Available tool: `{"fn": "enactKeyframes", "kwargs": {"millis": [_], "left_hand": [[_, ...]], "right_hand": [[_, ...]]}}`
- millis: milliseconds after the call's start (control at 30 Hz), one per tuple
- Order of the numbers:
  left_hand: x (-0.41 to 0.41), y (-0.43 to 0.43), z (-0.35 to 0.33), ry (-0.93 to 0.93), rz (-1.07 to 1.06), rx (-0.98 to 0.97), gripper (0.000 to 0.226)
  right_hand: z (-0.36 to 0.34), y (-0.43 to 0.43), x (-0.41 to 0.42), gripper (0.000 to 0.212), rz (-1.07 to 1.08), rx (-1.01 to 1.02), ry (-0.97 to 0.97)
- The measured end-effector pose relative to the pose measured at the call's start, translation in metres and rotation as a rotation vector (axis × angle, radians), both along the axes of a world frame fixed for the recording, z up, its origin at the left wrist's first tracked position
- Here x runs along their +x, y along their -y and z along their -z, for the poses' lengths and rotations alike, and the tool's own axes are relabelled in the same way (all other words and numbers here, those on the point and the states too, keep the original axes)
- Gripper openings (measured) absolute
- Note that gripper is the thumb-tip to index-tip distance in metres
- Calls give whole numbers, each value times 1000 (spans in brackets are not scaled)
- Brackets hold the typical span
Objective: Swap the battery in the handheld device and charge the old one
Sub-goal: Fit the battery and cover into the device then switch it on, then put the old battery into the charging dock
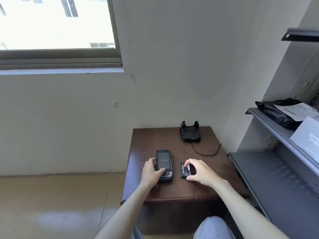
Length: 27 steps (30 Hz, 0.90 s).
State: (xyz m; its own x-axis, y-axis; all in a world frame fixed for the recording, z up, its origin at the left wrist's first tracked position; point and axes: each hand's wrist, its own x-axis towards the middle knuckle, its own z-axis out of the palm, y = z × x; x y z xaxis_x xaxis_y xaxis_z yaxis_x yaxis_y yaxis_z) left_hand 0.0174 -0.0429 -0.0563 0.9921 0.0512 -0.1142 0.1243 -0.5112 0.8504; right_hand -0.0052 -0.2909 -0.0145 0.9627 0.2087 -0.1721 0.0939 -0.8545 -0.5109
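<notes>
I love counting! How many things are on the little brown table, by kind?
handheld device: 1
battery: 1
charging cradle: 1
cable: 1
Total: 4

We see two bare forearms w/ no sleeves, watch or rings on left hand (152, 171) or right hand (201, 171), plus light blue-grey trousers on the knee (213, 227) just below the table's (172, 192) front edge.
</notes>
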Motion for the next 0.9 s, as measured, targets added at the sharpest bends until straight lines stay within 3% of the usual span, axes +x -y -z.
{"fn": "enactKeyframes", "kwargs": {"millis": [200, 367, 500, 700, 900], "left_hand": [[0, -1, -4, 9, 20, 5, 67], [-10, 3, -20, 137, 6, 25, 78], [-12, 13, -38, 286, 43, -2, 58], [-11, 27, -57, 17, 219, -250, 61], [-19, 22, -73, -20, 271, -520, 28]], "right_hand": [[0, -2, 1, 36, 9, -93, 127], [-7, -7, -4, 42, 92, -10, 215], [-22, -15, -8, 47, 123, 90, 273], [-43, -31, -16, 48, 54, 191, 391], [-44, -38, -17, 46, -36, 316, 393]]}}
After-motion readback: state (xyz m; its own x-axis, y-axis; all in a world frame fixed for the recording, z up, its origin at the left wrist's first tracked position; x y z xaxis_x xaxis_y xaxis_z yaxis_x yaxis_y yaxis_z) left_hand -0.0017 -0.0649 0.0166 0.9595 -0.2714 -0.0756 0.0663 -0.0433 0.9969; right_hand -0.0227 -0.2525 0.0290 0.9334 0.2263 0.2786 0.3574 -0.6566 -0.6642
